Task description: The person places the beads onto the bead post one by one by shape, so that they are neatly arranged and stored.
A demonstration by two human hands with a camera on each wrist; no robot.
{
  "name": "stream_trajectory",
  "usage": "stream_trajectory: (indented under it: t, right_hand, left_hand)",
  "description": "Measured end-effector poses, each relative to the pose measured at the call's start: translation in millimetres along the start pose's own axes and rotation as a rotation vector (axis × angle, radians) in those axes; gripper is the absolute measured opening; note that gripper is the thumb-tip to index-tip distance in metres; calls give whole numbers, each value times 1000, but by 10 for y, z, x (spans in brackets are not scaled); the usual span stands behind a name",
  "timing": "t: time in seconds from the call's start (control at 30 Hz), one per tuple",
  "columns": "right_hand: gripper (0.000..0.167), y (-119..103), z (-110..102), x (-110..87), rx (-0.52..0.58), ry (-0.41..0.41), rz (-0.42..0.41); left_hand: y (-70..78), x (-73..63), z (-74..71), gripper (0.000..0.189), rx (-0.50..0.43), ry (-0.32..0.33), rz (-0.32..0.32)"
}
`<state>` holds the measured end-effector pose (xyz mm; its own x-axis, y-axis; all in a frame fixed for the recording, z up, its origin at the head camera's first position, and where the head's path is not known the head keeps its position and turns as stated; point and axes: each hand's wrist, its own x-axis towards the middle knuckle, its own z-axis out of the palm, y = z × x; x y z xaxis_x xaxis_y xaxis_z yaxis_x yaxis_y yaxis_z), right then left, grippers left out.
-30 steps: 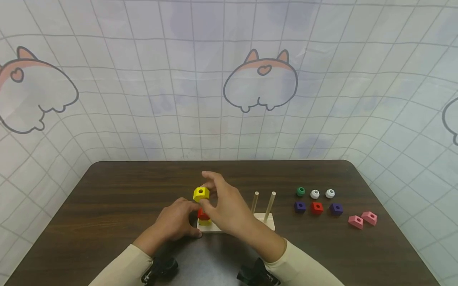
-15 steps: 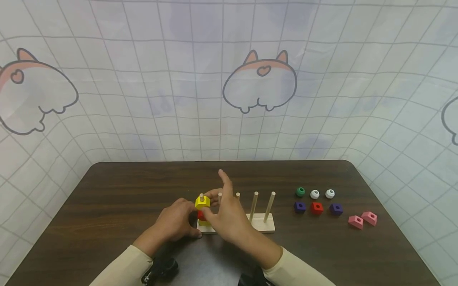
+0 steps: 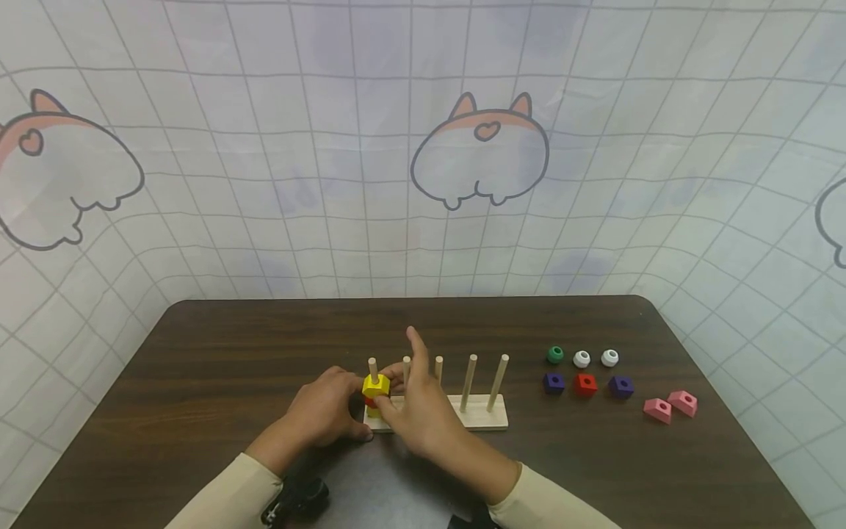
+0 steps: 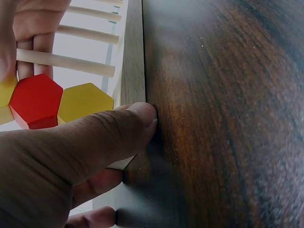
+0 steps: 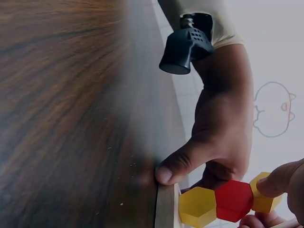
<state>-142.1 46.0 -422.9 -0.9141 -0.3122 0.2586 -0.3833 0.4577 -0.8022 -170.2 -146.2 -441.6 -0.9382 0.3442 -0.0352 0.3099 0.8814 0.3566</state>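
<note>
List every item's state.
Left hand: gripping pale rectangular wooden base
Right hand: pinching upper yellow hexagonal block
Upper block: on leftmost round wooden peg
Red hexagonal block: between the yellow ones
Lower yellow hexagonal block: stacked lowest
Other four pegs: bare where visible
Green round bead, two white round beads: loose
Two purple angular blocks, red angular block, two pink angular blocks: loose

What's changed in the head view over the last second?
Still pinched in the right hand, the upper yellow hexagonal block has come down over the leftmost wooden peg toward the red hexagonal block. Unchanged: the left hand gripping the wooden base, and green and white round beads and coloured blocks at right.
</note>
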Motion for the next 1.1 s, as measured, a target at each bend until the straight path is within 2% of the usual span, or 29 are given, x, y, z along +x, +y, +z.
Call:
stream_trajectory:
  t: [0.17,0.43,0.53,0.63,0.87,1.1]
  right_hand:
    - [100,31,-68,-83,-77,-56,-37]
    - [92,132,-301,-302,-237,-269,-54]
    - [88,207,-407,-377,-271,-331,-69]
    - [75,304,-533,-453,-322,-365,-102]
    - [46,587,-870,-649,-391,-356,-192]
    - [36,882,-1228,-792,-391,-244,-268]
  left_hand:
    - [-10,1,-3,57,9,5,7]
    - [-16,-3,-8,58,26,10,6]
    - [-13,-4,-13,57,23,7,-3]
    - [-10,-4,-11,55,18,3,-10]
    - [1,-2,-6,56,13,0,-10]
    - [21,-8,-15,56,5,-9,-18]
